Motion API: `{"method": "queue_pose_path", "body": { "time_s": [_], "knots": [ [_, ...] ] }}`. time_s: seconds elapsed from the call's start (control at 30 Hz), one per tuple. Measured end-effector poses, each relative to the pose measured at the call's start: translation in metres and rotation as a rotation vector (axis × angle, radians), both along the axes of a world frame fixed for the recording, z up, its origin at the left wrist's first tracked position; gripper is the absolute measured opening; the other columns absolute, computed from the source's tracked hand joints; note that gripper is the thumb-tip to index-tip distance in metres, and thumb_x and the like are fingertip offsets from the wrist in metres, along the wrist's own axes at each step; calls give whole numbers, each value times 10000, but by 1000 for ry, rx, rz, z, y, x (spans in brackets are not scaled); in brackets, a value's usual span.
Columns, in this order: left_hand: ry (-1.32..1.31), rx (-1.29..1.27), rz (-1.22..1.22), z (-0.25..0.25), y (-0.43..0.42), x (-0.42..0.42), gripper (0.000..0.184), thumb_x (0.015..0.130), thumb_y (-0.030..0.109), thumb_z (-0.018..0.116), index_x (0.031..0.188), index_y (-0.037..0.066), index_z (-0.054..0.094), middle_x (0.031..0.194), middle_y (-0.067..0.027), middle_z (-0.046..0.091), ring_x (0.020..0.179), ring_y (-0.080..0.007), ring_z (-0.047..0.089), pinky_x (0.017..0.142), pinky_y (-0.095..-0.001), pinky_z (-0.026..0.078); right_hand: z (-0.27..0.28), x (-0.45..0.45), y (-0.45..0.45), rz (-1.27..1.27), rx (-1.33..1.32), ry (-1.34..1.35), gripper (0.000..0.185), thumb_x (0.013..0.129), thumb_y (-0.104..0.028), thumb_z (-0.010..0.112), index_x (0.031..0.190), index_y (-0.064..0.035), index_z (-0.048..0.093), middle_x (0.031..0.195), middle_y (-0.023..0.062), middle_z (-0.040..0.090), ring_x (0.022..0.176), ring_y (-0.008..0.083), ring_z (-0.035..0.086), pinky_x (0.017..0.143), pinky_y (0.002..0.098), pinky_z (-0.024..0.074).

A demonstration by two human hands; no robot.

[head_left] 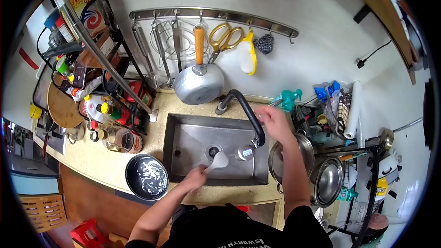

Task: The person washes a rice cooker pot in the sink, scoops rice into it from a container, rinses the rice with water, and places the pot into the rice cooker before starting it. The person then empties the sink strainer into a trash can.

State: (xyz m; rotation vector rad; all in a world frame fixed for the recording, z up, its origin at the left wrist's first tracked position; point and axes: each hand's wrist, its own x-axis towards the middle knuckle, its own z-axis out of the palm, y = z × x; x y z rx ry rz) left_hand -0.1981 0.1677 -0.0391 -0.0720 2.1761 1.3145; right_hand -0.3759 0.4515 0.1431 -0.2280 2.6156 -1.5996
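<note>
Two hands: both bare, L low by the sink's near edge, R raised by the tap
L hand [196, 177]: fingers closed round the handle of a white scoop [219, 160]; grip looks firm, wrist approx. at the near rim
White scoop: held out over the basin, broad end close to the drain [213, 152], L of the spout end [245, 152]; best kept low & inside the rim, so any drips stay in the sink
R hand [274, 121]: fingers partly curled, just beside the black tap [250, 110]; can't tell if it grips, touches or only hovers
Tap: arched over the basin, end angled down; a light, steady touch would suit, w/ fingers clear of the spout; can't tell if water runs
Sink [193, 131]: metal, rectangular, set in the pale counter [202, 196]; its depth should help catch splashes if the scoop stays well within
Dark pan [147, 177]: on the counter L of the sink, shiny inside; L elbow & forearm are near, so small moves are safer
Metal pot [275, 165]: R of the sink, close to R forearm; keep that elbow off its rim
</note>
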Motion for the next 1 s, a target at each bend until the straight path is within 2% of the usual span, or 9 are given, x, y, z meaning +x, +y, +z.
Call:
{"method": "queue_pose_path", "body": {
  "time_s": [0.07,0.13,0.2,0.3,0.5,0.53,0.67,0.83,1.0],
  "knots": [
    [-57,-67,73,-12,51,-41,362,906,216,478,1131,-37,607,1005,-278,668,957,-402,665,762,-467,523,24,-32,-22,-138,156,327,317,905,-218,643,1137,-3,626,926,201,688,820,315,688,764,387,544],
    [-252,43,163,-13,90,-75,343,897,268,556,1017,-40,648,890,-226,686,776,-329,693,572,-421,531,53,-64,-62,-332,348,814,528,863,-346,694,1262,-32,550,920,208,687,820,371,679,771,460,540],
    [-246,-2,59,-76,124,-101,308,864,268,630,947,-27,666,795,-178,674,659,-271,667,479,-380,506,58,-93,-85,-459,483,811,559,834,-401,706,1247,-62,539,891,202,690,826,403,672,763,506,529],
    [-413,155,237,-73,152,-109,252,816,225,707,884,-15,675,701,-130,657,560,-239,641,431,-362,505,82,-109,-92,-391,570,470,415,844,-349,685,1135,-75,571,868,189,695,834,405,669,730,511,529],
    [-497,379,41,-110,146,-120,151,862,194,648,823,49,664,655,-93,632,503,-163,571,392,-307,450,169,-89,-75,-382,710,813,167,813,-202,643,908,-70,612,781,184,679,739,402,661,656,517,521],
    [-561,324,69,-65,144,-117,171,891,192,604,773,70,632,656,-84,621,455,-134,505,378,-287,400,182,-83,-67,-413,709,831,178,815,-211,648,908,-65,605,768,184,673,729,403,659,647,514,518],
    [-636,424,57,-53,143,-104,176,960,235,509,1048,102,583,724,-55,639,502,-96,515,430,-281,450,185,-51,-18,-516,538,995,305,862,-307,655,993,-38,596,807,211,671,760,420,652,653,468,515],
    [-674,402,92,-61,120,-79,177,977,264,466,1023,126,568,633,6,516,457,-94,410,394,-271,323,34,64,27,-646,136,580,199,851,-145,686,915,-47,525,710,149,611,608,318,630,575,400,493],
    [-670,498,325,-51,105,-41,157,978,255,461,997,118,535,618,4,452,452,-98,368,392,-275,260,-165,149,-8,-742,254,69,236,884,-132,628,1053,-35,496,790,207,630,770,399,645,684,451,501]
  ]
}}
